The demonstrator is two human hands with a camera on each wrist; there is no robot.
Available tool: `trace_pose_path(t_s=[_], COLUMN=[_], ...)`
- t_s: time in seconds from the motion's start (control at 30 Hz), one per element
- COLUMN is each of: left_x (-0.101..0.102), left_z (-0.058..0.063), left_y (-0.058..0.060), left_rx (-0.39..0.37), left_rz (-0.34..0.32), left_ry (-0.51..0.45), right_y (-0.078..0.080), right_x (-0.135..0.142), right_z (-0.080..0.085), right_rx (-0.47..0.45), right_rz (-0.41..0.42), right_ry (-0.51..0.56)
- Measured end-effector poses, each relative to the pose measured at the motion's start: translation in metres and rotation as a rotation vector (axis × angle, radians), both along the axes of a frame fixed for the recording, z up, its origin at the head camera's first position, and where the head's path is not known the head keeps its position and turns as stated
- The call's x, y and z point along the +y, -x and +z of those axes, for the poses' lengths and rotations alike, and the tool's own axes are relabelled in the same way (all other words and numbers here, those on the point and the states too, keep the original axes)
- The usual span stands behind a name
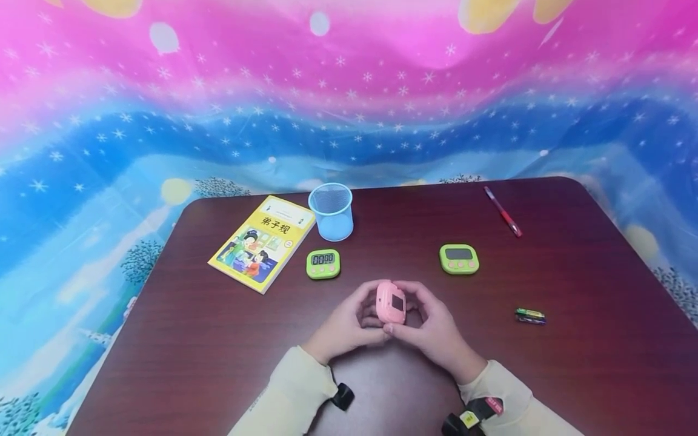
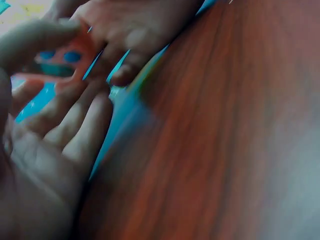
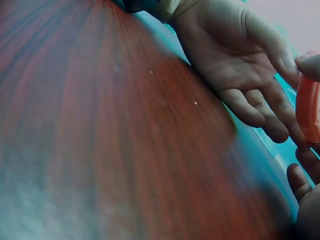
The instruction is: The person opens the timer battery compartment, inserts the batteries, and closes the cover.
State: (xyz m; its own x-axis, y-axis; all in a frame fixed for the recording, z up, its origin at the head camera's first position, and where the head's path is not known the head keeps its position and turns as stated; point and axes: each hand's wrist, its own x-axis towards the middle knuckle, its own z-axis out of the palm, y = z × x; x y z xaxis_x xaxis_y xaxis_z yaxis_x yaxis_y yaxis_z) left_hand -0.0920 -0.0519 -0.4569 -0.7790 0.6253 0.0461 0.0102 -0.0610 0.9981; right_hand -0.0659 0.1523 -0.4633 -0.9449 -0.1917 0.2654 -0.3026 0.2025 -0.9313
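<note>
Pink plastic timer was up btwn both hands over the near-middle of the tbl, its dark screen angled to my R. L hand and R hand both grasped it, thumbs at the near end, index fingers at the far end. Step in hand, I'd judge: holding it for a look; the next move prob. called for a firm pinch on one side before the other let go. Dark reddish wood-grain surface, glossy nr me. Beyond L hand: green timer w/ zeros, yellow book, blue mesh cup. To the R: blank green timer, red pen, batteries. Pink-and-blue snowflake cloth hung behind.
</note>
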Motion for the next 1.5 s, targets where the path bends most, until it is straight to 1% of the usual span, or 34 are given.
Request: trace_pose_path(t_s=[0.1,0.17,0.33,0.5,0.57,0.67,0.73,0.87,0.93,1.03,1.1,1.23,1.37,1.5], left_x=[-0.0052,-0.0068,-0.0045,-0.0041,-0.0046,-0.0051,-0.0048,-0.0043,-0.0043,-0.0045,-0.0046,-0.0042,-0.0022,-0.0007], left_z=[0.0015,0.0025,0.0034,0.0009,0.0005,0.0005,-0.0004,-0.0031,-0.0032,-0.0026,-0.0016,-0.0010,-0.0011,0.0012], left_y=[0.0023,0.0024,0.0013,0.0023,0.0029,0.0037,0.0045,0.0061,0.0067,0.0073,0.0076,0.0074,0.0064,0.0032], left_rx=[-0.074,-0.114,-0.153,-0.151,-0.151,-0.158,-0.165,-0.174,-0.184,-0.203,-0.201,-0.154,-0.095,-0.063], left_rz=[-0.050,-0.051,0.019,0.095,0.134,0.194,0.225,0.265,0.278,0.284,0.280,0.242,0.212,0.217], left_ry=[-0.035,-0.040,-0.041,-0.081,-0.069,-0.023,-0.015,-0.027,-0.034,-0.042,-0.047,-0.025,0.022,0.091], right_y=[0.0010,0.0015,0.0032,0.0046,0.0047,0.0047,0.0046,0.0058,0.0067,0.0077,0.0079,0.0077,0.0065,0.0051], right_x=[-0.0016,-0.0025,-0.0034,-0.0024,-0.0020,-0.0018,-0.0014,-0.0006,-0.0003,-0.0001,-0.0002,0.0002,0.0008,0.0009], right_z=[0.0006,0.0001,-0.0026,-0.0027,-0.0023,-0.0019,-0.0023,-0.0052,-0.0066,-0.0072,-0.0070,-0.0057,-0.0039,-0.0015], right_rx=[0.022,0.044,0.066,0.057,0.058,0.053,0.065,0.094,0.098,0.076,0.059,0.044,0.042,0.046], right_rz=[-0.017,-0.035,-0.060,-0.047,-0.037,-0.020,-0.018,-0.034,-0.042,-0.056,-0.064,-0.090,-0.134,-0.160], right_ry=[0.002,0.004,0.012,-0.049,-0.072,-0.090,-0.098,-0.090,-0.054,0.008,0.051,0.090,0.082,0.052])
